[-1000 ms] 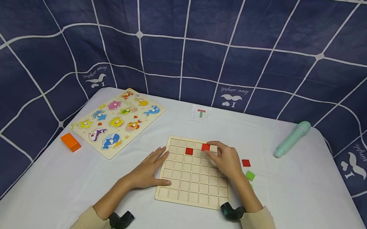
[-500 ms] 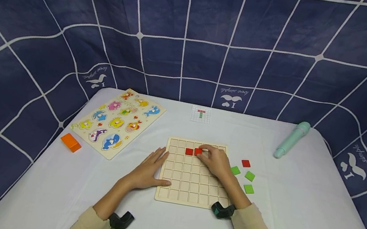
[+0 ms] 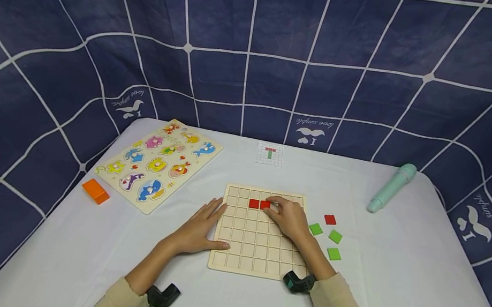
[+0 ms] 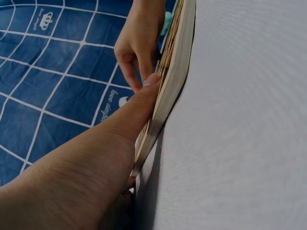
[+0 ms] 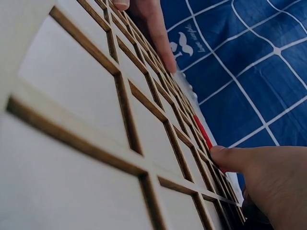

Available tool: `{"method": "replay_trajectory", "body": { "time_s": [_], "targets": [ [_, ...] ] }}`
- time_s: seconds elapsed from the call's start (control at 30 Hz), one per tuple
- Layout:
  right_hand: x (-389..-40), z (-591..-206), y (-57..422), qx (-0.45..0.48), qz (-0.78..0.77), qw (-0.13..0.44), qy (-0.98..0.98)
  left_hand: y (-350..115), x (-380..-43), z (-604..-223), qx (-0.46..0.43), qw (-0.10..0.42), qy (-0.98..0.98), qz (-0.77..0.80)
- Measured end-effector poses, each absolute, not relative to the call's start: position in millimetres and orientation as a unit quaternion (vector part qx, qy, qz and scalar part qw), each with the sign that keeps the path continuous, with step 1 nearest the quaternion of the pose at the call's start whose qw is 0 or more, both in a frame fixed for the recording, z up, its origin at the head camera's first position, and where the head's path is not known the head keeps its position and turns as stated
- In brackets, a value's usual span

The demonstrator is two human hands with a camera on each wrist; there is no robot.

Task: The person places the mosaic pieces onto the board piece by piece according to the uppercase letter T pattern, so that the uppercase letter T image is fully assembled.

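Observation:
A wooden grid board point(image 3: 256, 239) lies at the middle of the table. One red square tile point(image 3: 254, 204) sits in a cell of its second row from the far edge. Directly right of it is a second red square tile point(image 3: 264, 205), pinched between the thumb and fingers of my right hand point(image 3: 291, 219). My left hand point(image 3: 195, 229) rests at the board's left edge, fingers straight and spread, with the thumb point(image 4: 139, 103) lying over the rim. In the right wrist view my right thumb point(image 5: 235, 158) touches the end of the red strip.
Right of the board lie a loose red tile point(image 3: 330, 220) and several green tiles point(image 3: 336, 236). A pattern card point(image 3: 268, 161) lies beyond the board. An animal peg puzzle point(image 3: 138, 184), an orange block point(image 3: 95, 192) and a mint-green cylinder point(image 3: 391, 189) lie farther out.
My right hand has moved left and slightly towards me with the red tile, bringing it down beside the other red tile. Green tiles behind the arm came into view. My left hand stays still.

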State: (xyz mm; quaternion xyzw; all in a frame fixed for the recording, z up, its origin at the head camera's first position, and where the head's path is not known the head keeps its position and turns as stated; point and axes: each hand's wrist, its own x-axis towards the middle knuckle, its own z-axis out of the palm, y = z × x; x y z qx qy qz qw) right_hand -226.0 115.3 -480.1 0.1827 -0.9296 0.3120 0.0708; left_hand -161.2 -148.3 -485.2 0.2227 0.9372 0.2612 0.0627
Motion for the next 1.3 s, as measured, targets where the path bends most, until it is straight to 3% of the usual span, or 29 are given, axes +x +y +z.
{"method": "replay_trajectory", "body": {
  "time_s": [0.5, 0.97, 1.3],
  "targets": [
    [-218, -470, 152, 0.174, 0.337, 0.068, -0.923, -146, -162, -486, 0.227, 0.062, 0.936, 0.263],
    [-203, -471, 244, 0.136, 0.306, 0.149, -0.930, -149, -162, -487, 0.222, 0.062, 0.936, 0.265],
    [-203, -472, 258, 0.127, 0.299, 0.149, -0.934, -149, -162, -488, 0.227, 0.062, 0.935, 0.264]
  ]
}}
